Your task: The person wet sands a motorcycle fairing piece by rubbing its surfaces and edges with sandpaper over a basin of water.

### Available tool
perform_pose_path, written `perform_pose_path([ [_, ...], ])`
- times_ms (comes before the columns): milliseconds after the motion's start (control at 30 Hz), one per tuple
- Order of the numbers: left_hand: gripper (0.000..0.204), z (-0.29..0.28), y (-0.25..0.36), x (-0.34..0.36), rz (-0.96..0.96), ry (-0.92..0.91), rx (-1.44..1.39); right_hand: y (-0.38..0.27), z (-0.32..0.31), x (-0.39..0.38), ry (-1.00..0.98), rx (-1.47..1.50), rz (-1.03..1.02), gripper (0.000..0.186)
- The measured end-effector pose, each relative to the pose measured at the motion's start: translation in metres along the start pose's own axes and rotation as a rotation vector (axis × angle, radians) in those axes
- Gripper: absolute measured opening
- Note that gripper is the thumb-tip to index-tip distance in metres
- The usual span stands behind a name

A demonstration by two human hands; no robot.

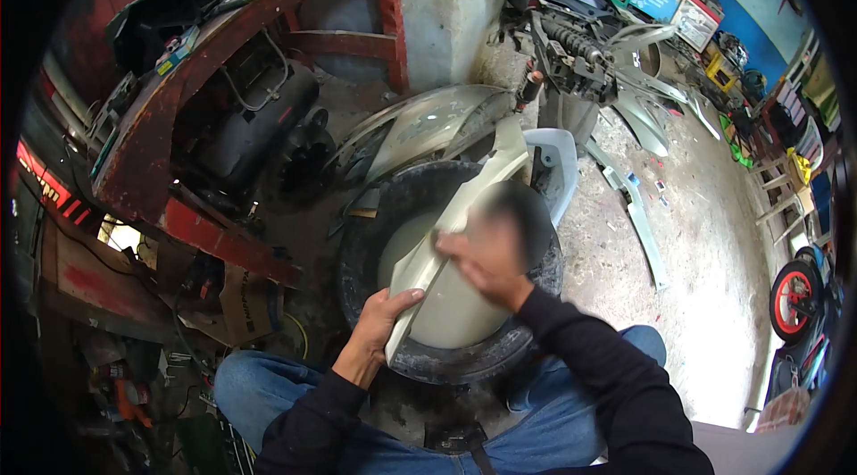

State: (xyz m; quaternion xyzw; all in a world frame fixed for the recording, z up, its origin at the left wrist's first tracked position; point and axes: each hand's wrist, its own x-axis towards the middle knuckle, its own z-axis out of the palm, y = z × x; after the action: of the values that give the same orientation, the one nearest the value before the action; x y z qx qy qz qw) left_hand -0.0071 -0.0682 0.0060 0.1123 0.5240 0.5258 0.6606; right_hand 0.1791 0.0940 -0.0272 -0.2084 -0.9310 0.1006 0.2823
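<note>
A long, pale cream motorcycle body panel (pixel 423 268) slants across a round black tyre-like tub (pixel 446 366) between my knees. Cloudy whitish liquid (pixel 460 321) lies inside the tub. My left hand (pixel 373 332) grips the panel's near lower end, thumb on top. My right hand (pixel 491 265) is bent against the panel's middle, fingers pressed together on its face. A blurred patch covers part of that hand, so whatever it may hold cannot be made out. Behind the tub's far right rim stands a white curved panel (pixel 561 173).
A red-framed workbench (pixel 170 118) fills the left, with a dark tank-like machine (pixel 254 131) beneath. Beyond the tub lie a silver-grey fairing (pixel 437 131) and a stripped motorcycle (pixel 571 55). Narrow pale trim strips (pixel 641 225) rest on the concrete floor at right, near an orange-rimmed wheel (pixel 794 301).
</note>
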Motion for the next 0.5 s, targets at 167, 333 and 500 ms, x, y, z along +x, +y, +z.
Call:
perform_pose_path([
  [167, 0.067, 0.005, -0.007, 0.004, 0.051, 0.000, 0.141, 0.064, -0.008, 0.019, 0.105, 0.087, 0.547, 0.030],
  [333, 0.097, 0.015, -0.008, 0.006, 0.166, 0.079, 0.520, 0.043, 0.014, 0.024, 0.241, 0.678, 0.621, 0.029],
  [500, 0.113, 0.010, -0.020, 0.039, 0.255, 0.117, 1.027, 0.037, 0.029, 0.009, 0.183, 0.735, 0.762, 0.027],
])
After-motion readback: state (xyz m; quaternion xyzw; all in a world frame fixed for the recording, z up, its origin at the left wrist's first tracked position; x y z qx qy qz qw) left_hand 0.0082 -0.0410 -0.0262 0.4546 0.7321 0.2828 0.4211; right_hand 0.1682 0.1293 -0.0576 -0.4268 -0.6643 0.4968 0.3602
